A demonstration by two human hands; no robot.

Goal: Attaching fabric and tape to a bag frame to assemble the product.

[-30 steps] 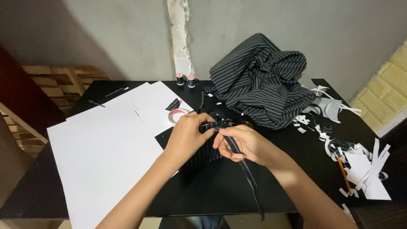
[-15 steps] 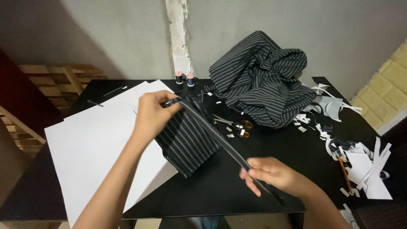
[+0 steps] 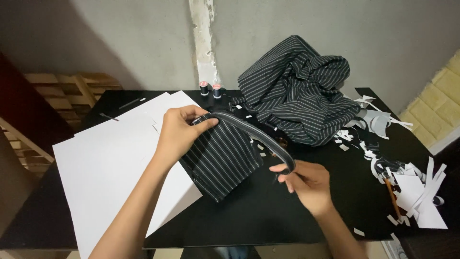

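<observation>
Stretching out, a dark strap (image 3: 254, 134) was pinched by the left hand (image 3: 179, 132) over a striped cloth piece (image 3: 223, 160); its far end was gripped by the right hand (image 3: 306, 184); nothing looked sewn yet.

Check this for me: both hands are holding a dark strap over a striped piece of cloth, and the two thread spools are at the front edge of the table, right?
Not quite. The thread spools stand at the back edge of the table, by the wall, as the head view shows. The left hand and right hand do hold the strap over the striped cloth.
</observation>
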